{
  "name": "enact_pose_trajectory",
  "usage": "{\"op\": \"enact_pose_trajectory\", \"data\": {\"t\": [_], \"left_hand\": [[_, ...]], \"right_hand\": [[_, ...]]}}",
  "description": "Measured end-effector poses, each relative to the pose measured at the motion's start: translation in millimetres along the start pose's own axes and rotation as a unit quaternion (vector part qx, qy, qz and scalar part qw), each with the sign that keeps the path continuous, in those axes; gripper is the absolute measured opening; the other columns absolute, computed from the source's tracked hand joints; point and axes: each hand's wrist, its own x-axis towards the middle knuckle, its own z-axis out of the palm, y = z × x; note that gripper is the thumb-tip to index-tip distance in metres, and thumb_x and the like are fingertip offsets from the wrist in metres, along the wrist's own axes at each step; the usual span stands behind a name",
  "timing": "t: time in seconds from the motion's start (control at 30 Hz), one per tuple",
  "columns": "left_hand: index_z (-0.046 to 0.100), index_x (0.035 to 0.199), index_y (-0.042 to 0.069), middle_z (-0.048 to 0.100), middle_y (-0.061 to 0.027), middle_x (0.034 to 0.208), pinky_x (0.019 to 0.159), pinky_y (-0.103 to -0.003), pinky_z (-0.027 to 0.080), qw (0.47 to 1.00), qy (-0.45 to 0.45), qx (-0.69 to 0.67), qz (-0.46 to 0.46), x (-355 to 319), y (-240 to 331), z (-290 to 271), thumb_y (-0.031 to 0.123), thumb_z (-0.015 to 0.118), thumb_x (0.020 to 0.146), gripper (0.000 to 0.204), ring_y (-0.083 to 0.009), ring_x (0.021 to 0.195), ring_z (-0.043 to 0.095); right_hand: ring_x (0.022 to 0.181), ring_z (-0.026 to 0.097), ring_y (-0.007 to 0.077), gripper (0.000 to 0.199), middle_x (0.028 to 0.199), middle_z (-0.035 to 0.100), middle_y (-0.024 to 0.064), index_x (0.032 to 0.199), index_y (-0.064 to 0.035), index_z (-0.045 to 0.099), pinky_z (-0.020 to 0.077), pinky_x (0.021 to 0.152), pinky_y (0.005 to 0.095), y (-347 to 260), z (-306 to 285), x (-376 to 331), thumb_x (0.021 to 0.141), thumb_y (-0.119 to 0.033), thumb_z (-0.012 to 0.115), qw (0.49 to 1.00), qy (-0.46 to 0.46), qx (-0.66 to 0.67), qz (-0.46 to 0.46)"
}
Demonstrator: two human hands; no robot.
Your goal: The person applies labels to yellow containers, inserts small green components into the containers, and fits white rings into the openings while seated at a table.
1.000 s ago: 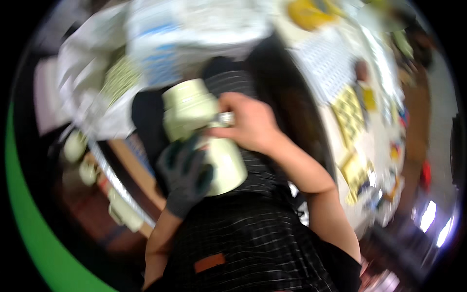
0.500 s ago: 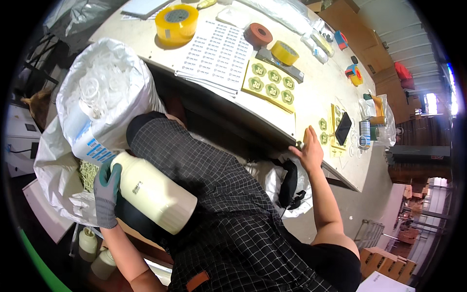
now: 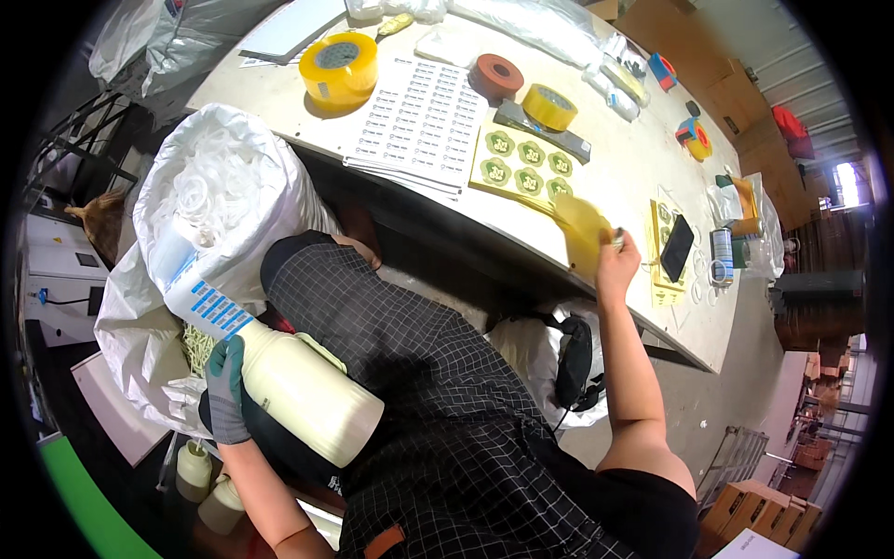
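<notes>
A cream thermos jug [image 3: 312, 391] with a side handle lies tilted across my lap. My left hand [image 3: 226, 382], in a grey and green glove, is closed on its upper end. At the table's near edge, my bare right hand [image 3: 617, 270] pinches a thin yellow sheet [image 3: 582, 228], which is lifted and bent. Beside that sheet is a stack of yellow sheets with green flower-shaped stickers [image 3: 528, 163]. A black phone [image 3: 677, 249] rests on another sticker sheet [image 3: 659, 291] to the right of my right hand.
White sacks stand at my left, one filled with clear plastic rings [image 3: 200, 191]. Tape rolls [image 3: 340, 70] and printed label sheets [image 3: 419, 121] lie on the table [image 3: 615, 177]. More cream jugs [image 3: 221, 508] stand low at left. A white bag [image 3: 521, 349] is under the table edge.
My right hand has gone from open with fingers spread to pinching the yellow sheet, now lifted. The jug has turned so its handle shows, still in my left hand. The view has shifted slightly.
</notes>
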Motion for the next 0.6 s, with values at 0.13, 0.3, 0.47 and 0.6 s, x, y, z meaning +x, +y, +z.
{"op": "enact_pose_trajectory", "data": {"t": [0.13, 0.3, 0.47, 0.6], "left_hand": [[0.072, 0.1, -0.002, 0.064, 0.003, 0.087, 0.074, -0.027, 0.047, 0.997, 0.021, 0.078, 0.015, -4, -2, 2, 0.028, 0.072, 0.105, 0.03, -0.0074, 0.081, 0.053], [0.067, 0.094, -0.003, 0.059, 0.0019, 0.083, 0.071, -0.03, 0.045, 0.979, 0.057, 0.193, 0.026, -16, 12, 5, 0.028, 0.072, 0.105, 0.033, -0.0089, 0.078, 0.047], [0.067, 0.094, -0.003, 0.06, 0.0004, 0.083, 0.072, -0.03, 0.044, 0.988, 0.053, 0.145, 0.024, -19, 10, 8, 0.028, 0.071, 0.106, 0.033, -0.0082, 0.079, 0.047], [0.068, 0.098, -0.004, 0.06, -0.0037, 0.081, 0.076, -0.032, 0.047, 0.987, 0.057, 0.147, 0.039, -4, 4, 20, 0.029, 0.07, 0.107, 0.034, -0.0107, 0.081, 0.049]], "right_hand": [[0.069, 0.063, 0.0353, 0.017, 0.079, 0.069, 0.0219, 0.097, -0.0008, 0.072, 0.0507, 0.069, 0.043, -50, 33, 19, 0.094, -0.017, 0.072, 0.983, 0.051, -0.115, -0.134], [0.087, 0.071, 0.046, 0.032, 0.089, 0.073, 0.0259, 0.101, -0.0027, 0.074, 0.0544, 0.078, 0.0528, -65, -7, 61, 0.087, -0.031, 0.071, 0.954, -0.078, -0.284, -0.057], [0.083, 0.072, 0.0389, 0.018, 0.09, 0.074, 0.0159, 0.097, -0.0095, 0.075, 0.0552, 0.07, 0.0512, -114, -42, 67, 0.086, -0.024, 0.075, 0.889, 0.036, -0.425, -0.17], [0.077, 0.069, 0.0322, 0.014, 0.083, 0.07, 0.0097, 0.09, -0.0141, 0.072, 0.0544, 0.064, 0.0442, -102, 47, 69, 0.077, -0.013, 0.08, 0.894, 0.086, -0.267, -0.35]]}}
